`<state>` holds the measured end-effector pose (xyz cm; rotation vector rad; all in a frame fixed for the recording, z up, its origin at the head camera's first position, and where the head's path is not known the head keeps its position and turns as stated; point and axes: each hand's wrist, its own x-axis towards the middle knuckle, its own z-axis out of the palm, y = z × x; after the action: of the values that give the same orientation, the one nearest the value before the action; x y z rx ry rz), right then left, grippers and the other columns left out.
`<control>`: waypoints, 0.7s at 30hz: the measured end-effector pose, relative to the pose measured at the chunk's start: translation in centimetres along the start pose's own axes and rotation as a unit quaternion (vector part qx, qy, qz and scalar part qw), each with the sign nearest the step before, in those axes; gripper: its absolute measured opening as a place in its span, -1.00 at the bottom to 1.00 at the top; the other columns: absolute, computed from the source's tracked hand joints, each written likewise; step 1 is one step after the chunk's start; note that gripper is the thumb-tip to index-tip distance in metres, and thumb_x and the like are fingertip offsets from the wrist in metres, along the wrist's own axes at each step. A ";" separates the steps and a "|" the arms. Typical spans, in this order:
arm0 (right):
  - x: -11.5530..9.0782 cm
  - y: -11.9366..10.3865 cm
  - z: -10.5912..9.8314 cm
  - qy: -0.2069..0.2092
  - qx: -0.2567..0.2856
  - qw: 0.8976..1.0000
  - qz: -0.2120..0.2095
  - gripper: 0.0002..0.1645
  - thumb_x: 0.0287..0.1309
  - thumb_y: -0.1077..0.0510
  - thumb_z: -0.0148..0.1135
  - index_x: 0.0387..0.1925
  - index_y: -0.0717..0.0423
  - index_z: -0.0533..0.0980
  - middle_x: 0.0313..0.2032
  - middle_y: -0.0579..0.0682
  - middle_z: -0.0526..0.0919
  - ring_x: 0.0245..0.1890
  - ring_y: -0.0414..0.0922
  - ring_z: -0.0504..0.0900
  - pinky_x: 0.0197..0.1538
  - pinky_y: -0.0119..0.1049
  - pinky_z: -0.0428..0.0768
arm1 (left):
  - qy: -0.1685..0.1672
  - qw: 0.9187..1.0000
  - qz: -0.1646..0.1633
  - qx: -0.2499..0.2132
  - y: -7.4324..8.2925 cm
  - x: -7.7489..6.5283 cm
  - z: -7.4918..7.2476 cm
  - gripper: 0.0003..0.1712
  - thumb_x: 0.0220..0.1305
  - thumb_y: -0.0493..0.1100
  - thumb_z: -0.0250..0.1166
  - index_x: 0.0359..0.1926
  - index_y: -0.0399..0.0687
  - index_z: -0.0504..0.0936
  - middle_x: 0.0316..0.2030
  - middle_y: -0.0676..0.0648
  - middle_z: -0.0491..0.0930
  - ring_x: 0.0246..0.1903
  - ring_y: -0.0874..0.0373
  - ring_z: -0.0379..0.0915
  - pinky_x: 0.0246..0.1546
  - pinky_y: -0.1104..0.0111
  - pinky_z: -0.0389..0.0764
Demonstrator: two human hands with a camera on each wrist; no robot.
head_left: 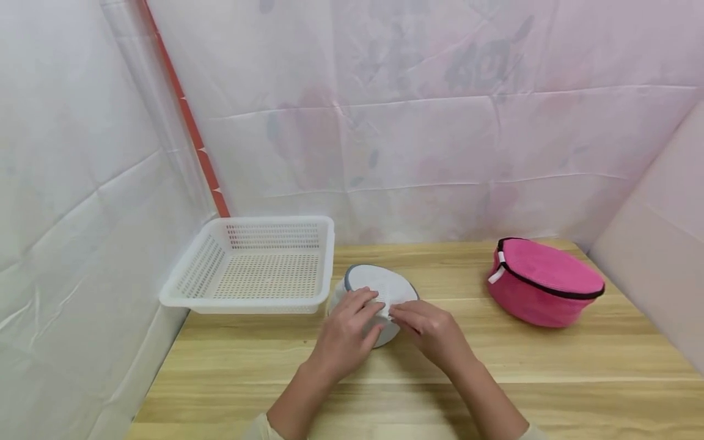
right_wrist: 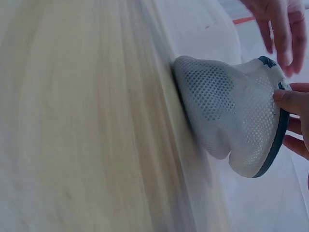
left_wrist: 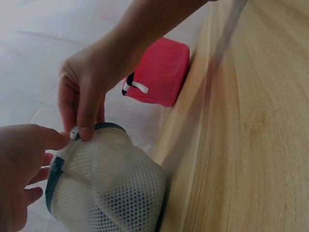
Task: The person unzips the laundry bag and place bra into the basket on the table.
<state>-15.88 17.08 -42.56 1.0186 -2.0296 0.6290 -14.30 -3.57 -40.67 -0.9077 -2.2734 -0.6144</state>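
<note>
A white mesh laundry bag (head_left: pixel 376 278) with a dark blue-grey rim stands on the wooden table in front of me. My right hand (head_left: pixel 431 330) pinches the near edge of its top at the zipper; in the left wrist view a small white tab (left_wrist: pixel 74 133) shows by that thumb. My left hand (head_left: pixel 345 333) lies over the near left of the top, fingers loosely extended, their tips close to the zipper. In the right wrist view the bag's mesh side (right_wrist: pixel 251 121) is dented, and the right thumb presses on the rim.
A white plastic basket (head_left: pixel 247 307) with slotted sides stands at the back left, close to the bag. On the right sits a pink mesh bag (head_left: pixel 541 305) with black trim and a white tab. White sheeting (head_left: pixel 412 153) walls the table at the back and sides.
</note>
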 end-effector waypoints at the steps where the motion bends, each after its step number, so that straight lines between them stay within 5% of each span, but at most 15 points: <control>1: 0.1 -0.3 -0.1 0.006 0.005 1.000 -0.001 -0.76 -0.07 0.22 0.40 -0.26 0.10 0.70 -0.31 -0.09 0.73 -0.29 -0.18 0.69 -0.20 -0.41 0.62 | 0.003 1.000 0.003 0.000 0.0 0.0 0.1 -0.66 0.03 -0.14 0.42 -0.11 -0.06 0.66 -0.04 -0.03 0.59 0.07 0.08 0.46 0.20 0.28 0.39; 6: 0.5 -1.3 -0.1 0.035 0.057 0.998 0.021 -0.76 -0.11 0.25 0.42 -0.28 0.10 0.69 -0.30 -0.08 0.72 -0.29 -0.16 0.68 -0.14 -0.49 0.59 | 0.025 1.000 -0.002 0.015 0.0 -0.3 0.3 -0.76 0.01 -0.10 0.44 -0.23 0.04 0.71 -0.23 0.09 0.61 -0.14 0.18 0.51 -0.05 0.31 0.48; 10: 0.8 -2.4 -0.2 0.052 0.138 0.985 0.087 -0.65 -0.32 0.42 0.48 -0.34 0.17 0.68 -0.32 0.04 0.71 -0.27 -0.05 0.67 -0.04 -0.55 0.53 | 0.039 0.999 -0.016 0.021 0.1 -0.5 0.4 -0.81 0.00 -0.08 0.45 -0.29 0.10 0.72 -0.29 0.13 0.61 -0.19 0.22 0.52 -0.16 0.30 0.47; 17: 1.7 -4.6 -0.8 0.047 0.257 0.921 0.291 -0.86 -0.13 0.40 0.41 -0.47 0.18 0.62 -0.29 0.16 0.69 -0.03 0.11 0.58 0.15 -0.50 0.43 | 0.036 0.999 -0.037 0.015 0.4 -0.6 0.3 -0.85 0.03 -0.08 0.43 -0.30 0.10 0.73 -0.33 0.15 0.61 -0.25 0.26 0.51 -0.24 0.35 0.45; 21: 1.0 -4.3 0.1 0.065 0.298 0.885 0.352 -0.91 -0.06 0.34 0.39 -0.45 0.14 0.64 -0.26 0.13 0.70 0.07 0.04 0.54 0.19 -0.46 0.42 | 0.044 0.998 -0.036 0.008 0.5 -0.6 0.3 -0.86 0.05 -0.10 0.41 -0.31 0.07 0.73 -0.35 0.16 0.62 -0.29 0.27 0.53 -0.29 0.38 0.47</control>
<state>-12.74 14.11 -41.40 0.4839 -2.1052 1.7347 -13.69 -3.31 -41.16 -0.7791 -2.2370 -0.6548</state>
